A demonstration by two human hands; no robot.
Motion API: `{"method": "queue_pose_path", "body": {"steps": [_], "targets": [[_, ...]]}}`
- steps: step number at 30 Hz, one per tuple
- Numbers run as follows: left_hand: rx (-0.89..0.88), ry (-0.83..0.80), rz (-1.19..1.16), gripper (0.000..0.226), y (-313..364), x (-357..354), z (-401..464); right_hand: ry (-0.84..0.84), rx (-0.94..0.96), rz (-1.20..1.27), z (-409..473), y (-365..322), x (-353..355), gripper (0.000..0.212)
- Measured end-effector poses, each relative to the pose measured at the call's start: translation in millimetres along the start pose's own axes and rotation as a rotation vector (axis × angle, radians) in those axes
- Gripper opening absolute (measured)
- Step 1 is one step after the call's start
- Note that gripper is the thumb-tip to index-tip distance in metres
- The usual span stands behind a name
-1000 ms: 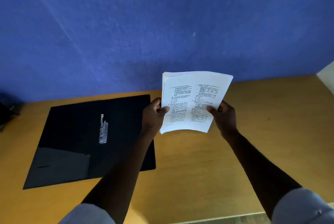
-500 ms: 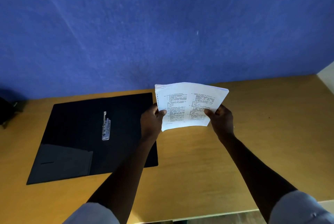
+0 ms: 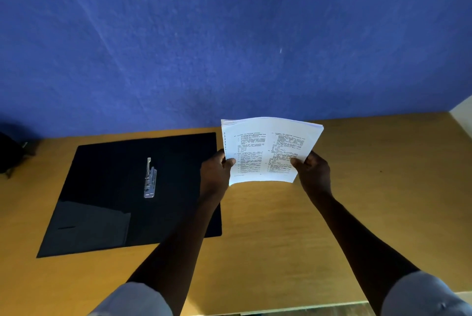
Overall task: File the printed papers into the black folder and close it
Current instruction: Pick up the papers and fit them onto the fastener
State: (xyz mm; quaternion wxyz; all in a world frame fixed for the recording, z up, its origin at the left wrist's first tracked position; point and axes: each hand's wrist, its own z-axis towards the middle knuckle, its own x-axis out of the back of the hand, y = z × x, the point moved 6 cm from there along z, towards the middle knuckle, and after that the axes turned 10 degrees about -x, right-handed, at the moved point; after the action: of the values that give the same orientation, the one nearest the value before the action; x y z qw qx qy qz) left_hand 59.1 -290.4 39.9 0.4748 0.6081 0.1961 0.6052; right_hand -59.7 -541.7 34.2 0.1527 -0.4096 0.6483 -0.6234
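the printed papers (image 3: 270,149) have dropped lower since a second ago, gripped by the fingers of left hand (image 3: 215,171) and right hand (image 3: 313,171); black folder (image 3: 107,188) lies open on the table (image 3: 370,188), holding only its metal clip (image 3: 150,179).

The printed text on the white stack of papers (image 3: 268,152) is too small to read; a dark object (image 3: 10,152) (unidentifiable) is cut off at the left edge.
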Motion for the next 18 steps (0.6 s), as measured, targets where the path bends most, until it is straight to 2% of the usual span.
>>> {"method": "queue_pose_path", "body": {"steps": [18], "targets": [[0.011,-0.038,0.057,0.014,2.5,1.4,4.7,-0.03,0.016,-0.162,5.6,4.2,1.3,0.026]]}}
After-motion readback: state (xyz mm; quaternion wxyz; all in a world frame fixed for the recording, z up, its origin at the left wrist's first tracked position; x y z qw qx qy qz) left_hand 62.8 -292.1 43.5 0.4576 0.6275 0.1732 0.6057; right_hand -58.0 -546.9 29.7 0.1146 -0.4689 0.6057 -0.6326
